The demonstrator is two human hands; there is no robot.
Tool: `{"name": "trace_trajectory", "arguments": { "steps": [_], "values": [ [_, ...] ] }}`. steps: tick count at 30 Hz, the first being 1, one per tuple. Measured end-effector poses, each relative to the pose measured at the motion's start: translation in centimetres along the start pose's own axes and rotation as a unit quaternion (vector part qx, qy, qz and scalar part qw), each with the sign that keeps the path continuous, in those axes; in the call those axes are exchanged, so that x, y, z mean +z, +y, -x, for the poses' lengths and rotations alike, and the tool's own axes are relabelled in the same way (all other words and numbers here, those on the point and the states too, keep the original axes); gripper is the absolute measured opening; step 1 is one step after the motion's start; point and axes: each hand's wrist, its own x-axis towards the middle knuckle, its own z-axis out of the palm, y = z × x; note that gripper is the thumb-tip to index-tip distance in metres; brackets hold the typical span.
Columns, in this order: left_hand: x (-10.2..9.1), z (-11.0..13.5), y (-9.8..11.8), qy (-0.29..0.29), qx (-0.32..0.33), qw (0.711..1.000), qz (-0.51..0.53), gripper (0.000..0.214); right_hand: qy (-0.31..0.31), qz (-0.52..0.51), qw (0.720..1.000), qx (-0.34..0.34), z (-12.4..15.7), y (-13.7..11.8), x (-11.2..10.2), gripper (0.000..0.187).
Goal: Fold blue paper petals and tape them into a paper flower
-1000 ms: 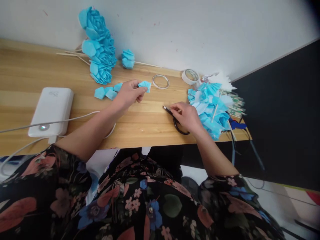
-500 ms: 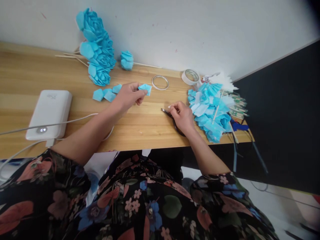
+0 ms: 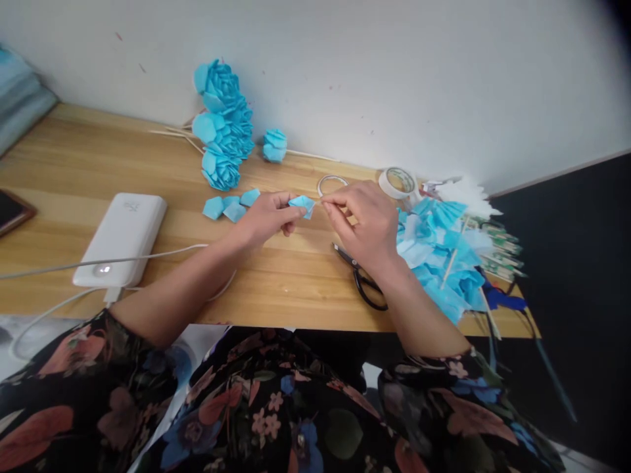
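Note:
My left hand [image 3: 269, 220] pinches a folded light-blue paper petal [image 3: 303, 205] between thumb and fingers, its free tip pointing right. Close to that tip is my right hand [image 3: 369, 223], thumb and forefinger pressed together; whatever is between them is too small to make out. Below the right hand, black-handled scissors [image 3: 347, 256] lie on the table, partly under the wrist. Several loose blue petals [image 3: 234, 211] rest just left of my left hand. Behind the right fingertips is a thin tape ring [image 3: 321, 189], partly covered.
Blue paper roses [image 3: 221, 141] on sticks lie by the wall, beside a smaller blue flower [image 3: 275, 146]. A white tape roll [image 3: 386, 186] and a heap of blue crumpled paper [image 3: 444, 263] are at right. A white power bank [image 3: 125, 230] with cables sits left, near a dark phone [image 3: 12, 213].
My right hand has moved up and left from beside the scissors to the petal's tip. The scissors now show more. The view has shifted, while my left hand keeps hold of the petal.

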Motion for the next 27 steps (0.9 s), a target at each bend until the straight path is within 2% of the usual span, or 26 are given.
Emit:
{"name": "trace_trajectory", "arguments": {
  "steps": [6, 8, 17, 21, 27],
  "values": [
    [-0.1, 0.0, 0.0, -0.01, -0.001, 1.0, 0.023, 0.022, 0.108, 0.059, 0.988, -0.096, 0.6, 0.7, 3.0, 0.015],
    [-0.1, 0.1, 0.0, -0.013, -0.007, 0.999, 0.032, 0.024, 0.117, 0.055, 0.986, -0.108, 1.1, 0.7, 3.3, 0.016],
    [0.4, 0.5, 0.6, -0.005, -0.033, 0.999, 0.009, 0.032, 0.082, 0.082, 0.989, -0.093, 1.6, 0.8, 3.4, 0.017],
    [0.5, 0.6, 0.9, -0.003, -0.04, 0.999, 0.013, 0.033, 0.078, 0.057, 0.992, -0.084, 1.9, 0.8, 3.6, 0.017],
    [0.6, 0.6, 1.0, 0.005, -0.046, 0.999, 0.024, 0.033, 0.024, 0.049, 0.998, -0.029, 2.2, 0.9, 3.6, 0.022]
  ]
}}
